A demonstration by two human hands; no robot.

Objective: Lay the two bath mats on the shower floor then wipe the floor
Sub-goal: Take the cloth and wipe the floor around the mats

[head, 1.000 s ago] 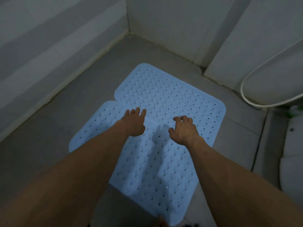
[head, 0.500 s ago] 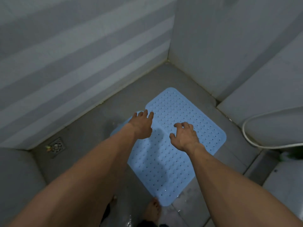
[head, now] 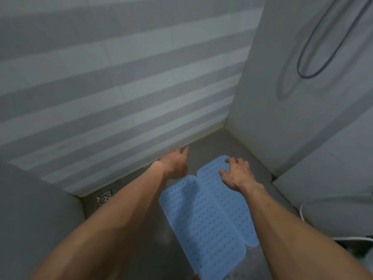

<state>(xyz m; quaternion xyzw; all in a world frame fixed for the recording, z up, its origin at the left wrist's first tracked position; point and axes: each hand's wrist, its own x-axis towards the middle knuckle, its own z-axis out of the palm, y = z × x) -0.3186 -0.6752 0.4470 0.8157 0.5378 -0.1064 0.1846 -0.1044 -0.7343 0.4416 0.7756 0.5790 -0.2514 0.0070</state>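
Two blue perforated mats (head: 210, 215) lie flat, overlapping along one long side, on the grey shower floor (head: 203, 144) near its far corner. Both arms reach out above them. The left hand (head: 175, 162) and right hand (head: 235, 173) hover, fingers spread loosely, holding nothing.

Two blue bath mats (head: 207, 215) lie on the shower floor (head: 210, 146) (side by side), both hands spread above them.
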